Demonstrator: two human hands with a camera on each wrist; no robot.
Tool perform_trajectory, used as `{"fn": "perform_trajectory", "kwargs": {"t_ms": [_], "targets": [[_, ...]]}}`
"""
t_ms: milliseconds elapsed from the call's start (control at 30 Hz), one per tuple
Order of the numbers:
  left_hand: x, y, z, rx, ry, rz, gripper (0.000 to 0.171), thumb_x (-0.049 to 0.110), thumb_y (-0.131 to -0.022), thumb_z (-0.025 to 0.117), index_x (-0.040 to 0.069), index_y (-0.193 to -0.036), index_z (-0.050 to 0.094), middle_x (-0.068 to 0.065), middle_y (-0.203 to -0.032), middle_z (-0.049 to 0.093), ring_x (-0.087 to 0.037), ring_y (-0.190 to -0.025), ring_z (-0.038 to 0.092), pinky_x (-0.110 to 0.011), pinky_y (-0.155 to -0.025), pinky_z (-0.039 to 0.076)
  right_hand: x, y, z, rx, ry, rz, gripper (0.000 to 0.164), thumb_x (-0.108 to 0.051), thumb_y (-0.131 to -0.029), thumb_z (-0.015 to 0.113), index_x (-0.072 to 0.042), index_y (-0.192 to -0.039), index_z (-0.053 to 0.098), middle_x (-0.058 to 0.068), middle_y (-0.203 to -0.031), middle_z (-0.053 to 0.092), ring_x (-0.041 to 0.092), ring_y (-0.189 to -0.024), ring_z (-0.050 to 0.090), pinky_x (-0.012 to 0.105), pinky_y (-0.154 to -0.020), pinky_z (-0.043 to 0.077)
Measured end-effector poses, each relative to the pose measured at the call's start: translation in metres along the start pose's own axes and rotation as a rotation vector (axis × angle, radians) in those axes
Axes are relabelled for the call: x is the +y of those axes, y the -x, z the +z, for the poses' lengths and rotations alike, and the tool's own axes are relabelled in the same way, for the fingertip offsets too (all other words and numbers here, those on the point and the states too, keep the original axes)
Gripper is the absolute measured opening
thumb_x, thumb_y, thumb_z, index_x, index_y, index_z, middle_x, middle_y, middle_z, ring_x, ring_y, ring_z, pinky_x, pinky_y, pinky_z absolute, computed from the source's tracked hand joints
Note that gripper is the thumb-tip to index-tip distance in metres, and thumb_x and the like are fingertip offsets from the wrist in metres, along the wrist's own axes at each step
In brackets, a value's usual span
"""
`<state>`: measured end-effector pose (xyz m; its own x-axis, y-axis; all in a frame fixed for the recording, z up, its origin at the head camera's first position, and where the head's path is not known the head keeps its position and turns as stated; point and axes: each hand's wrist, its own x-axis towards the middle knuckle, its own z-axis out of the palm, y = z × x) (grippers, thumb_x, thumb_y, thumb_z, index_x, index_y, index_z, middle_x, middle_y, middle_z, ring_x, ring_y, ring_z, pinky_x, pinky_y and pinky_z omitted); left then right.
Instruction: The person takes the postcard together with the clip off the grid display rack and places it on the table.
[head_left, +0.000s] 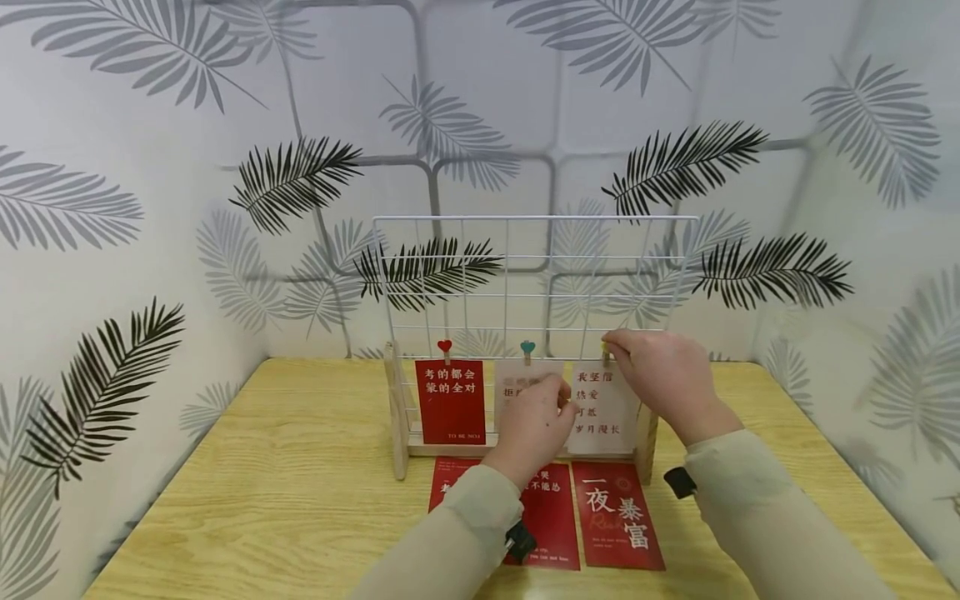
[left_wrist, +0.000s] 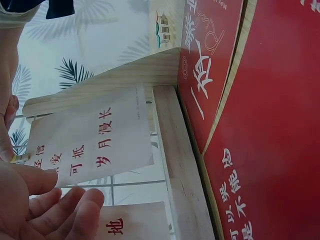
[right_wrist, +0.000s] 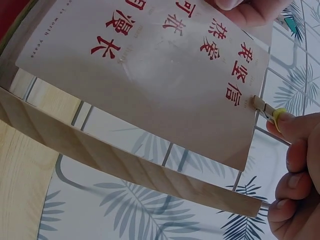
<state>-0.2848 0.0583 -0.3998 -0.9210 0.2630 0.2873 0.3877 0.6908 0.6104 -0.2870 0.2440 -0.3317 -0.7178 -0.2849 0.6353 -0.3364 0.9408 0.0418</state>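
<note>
A wooden clothespin with a yellow top (right_wrist: pixel 276 116) is pinched between the thumb and finger of my right hand (head_left: pixel 667 379). It sits at the top edge of a white card (head_left: pixel 596 425) with red writing, against the white wire grid (head_left: pixel 536 218). My left hand (head_left: pixel 528 429) is at this card's left edge, its fingers loosely bent and a gap showing between thumb and fingers (left_wrist: pixel 87 215). Behind it, partly hidden, a second pale card (head_left: pixel 510 372) hangs from a clip with a teal heart (head_left: pixel 527 347). Further left, a red card (head_left: pixel 453 412) hangs from a red-heart clip (head_left: pixel 445 346).
The grid stands in wooden feet (head_left: pixel 397 417) on a wood-grain table (head_left: pixel 277 483). In front of it lie several red cards, one with large white characters (head_left: pixel 618 542) and another (head_left: pixel 551 521) partly behind my left forearm. A leaf-patterned wall covering (head_left: pixel 480 100) rises behind.
</note>
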Motion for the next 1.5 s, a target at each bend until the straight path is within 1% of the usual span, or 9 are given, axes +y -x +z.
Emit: {"fn": "perform_trajectory", "kwargs": {"t_ms": [133,300,433,733,967,1133,1233,1367,1500], "targets": [[-0.003,-0.001,0.0,-0.03,0.061,-0.01,0.011,0.029,-0.102,0.063,0.019,-0.101,0.059,0.009,-0.075,0.061,-0.009,-0.063,0.056,-0.024,-0.056,0.048,-0.001,0.0,-0.001,-0.003,-0.001,0.008,0.014,-0.019,-0.094,0.072,-0.015,-0.106,0.079,0.007,-0.091,0.077,0.016,-0.052,0.06,0.036,-0.04,0.042],[-0.005,-0.002,0.0,-0.046,0.112,-0.028,0.006,0.024,-0.103,0.061,0.019,-0.1,0.059,0.009,-0.077,0.058,-0.01,-0.066,0.055,-0.024,-0.058,0.048,-0.001,-0.001,-0.001,-0.015,-0.006,0.019,0.014,-0.02,-0.095,0.072,-0.016,-0.107,0.078,0.007,-0.092,0.077,0.016,-0.054,0.061,0.036,-0.042,0.043],[-0.006,-0.003,0.0,-0.047,0.118,-0.031,0.005,0.023,-0.103,0.061,0.019,-0.1,0.06,0.009,-0.076,0.058,-0.009,-0.065,0.055,-0.024,-0.057,0.048,0.0,-0.001,0.0,-0.011,-0.002,0.017,0.014,-0.021,-0.095,0.072,-0.016,-0.106,0.078,0.007,-0.09,0.077,0.016,-0.052,0.059,0.036,-0.041,0.042],[-0.003,-0.003,-0.001,-0.053,0.124,-0.038,0.005,0.02,-0.103,0.06,0.018,-0.099,0.058,0.007,-0.074,0.057,-0.009,-0.062,0.055,-0.025,-0.054,0.046,0.0,0.001,0.003,0.032,-0.014,-0.005,0.01,-0.02,-0.094,0.072,-0.015,-0.102,0.077,0.006,-0.086,0.076,0.018,-0.052,0.061,0.038,-0.041,0.043],[-0.006,-0.003,-0.004,-0.09,0.182,-0.056,0.004,0.02,-0.103,0.059,0.017,-0.1,0.059,0.006,-0.076,0.059,-0.01,-0.063,0.056,-0.026,-0.053,0.047,0.0,0.001,0.001,0.045,-0.033,-0.018,0.008,-0.017,-0.094,0.073,-0.013,-0.099,0.075,0.005,-0.085,0.076,0.017,-0.051,0.06,0.038,-0.042,0.043],[-0.007,-0.003,-0.007,-0.118,0.176,-0.056,0.004,0.019,-0.103,0.059,0.016,-0.102,0.06,0.005,-0.077,0.059,-0.011,-0.064,0.055,-0.027,-0.054,0.047,0.002,0.002,0.0,0.052,-0.044,-0.034,0.005,-0.015,-0.093,0.073,-0.013,-0.097,0.073,0.004,-0.081,0.074,0.017,-0.051,0.058,0.039,-0.043,0.044],[-0.007,-0.001,-0.008,-0.139,0.172,-0.063,0.004,0.019,-0.102,0.059,0.016,-0.102,0.06,0.005,-0.077,0.059,-0.012,-0.064,0.055,-0.027,-0.055,0.047,0.004,0.004,0.002,0.052,-0.047,-0.045,0.005,-0.016,-0.093,0.073,-0.013,-0.096,0.071,0.002,-0.08,0.073,0.016,-0.05,0.055,0.037,-0.043,0.043],[-0.009,0.0,-0.012,-0.148,0.16,-0.058,0.003,0.018,-0.102,0.059,0.018,-0.099,0.058,0.004,-0.076,0.058,-0.013,-0.065,0.053,-0.028,-0.057,0.046,0.005,0.005,0.002,0.057,-0.061,-0.051,0.005,-0.016,-0.093,0.073,-0.014,-0.095,0.069,0.002,-0.077,0.072,0.014,-0.047,0.051,0.036,-0.042,0.04],[-0.01,0.0,-0.015,-0.149,0.151,-0.042,0.004,0.018,-0.102,0.058,0.018,-0.098,0.058,0.003,-0.077,0.057,-0.014,-0.067,0.052,-0.028,-0.059,0.045,0.006,0.005,-0.001,0.084,-0.084,-0.051,0.006,-0.013,-0.093,0.073,-0.012,-0.095,0.068,0.003,-0.072,0.069,0.013,-0.045,0.047,0.034,-0.041,0.038]]}}
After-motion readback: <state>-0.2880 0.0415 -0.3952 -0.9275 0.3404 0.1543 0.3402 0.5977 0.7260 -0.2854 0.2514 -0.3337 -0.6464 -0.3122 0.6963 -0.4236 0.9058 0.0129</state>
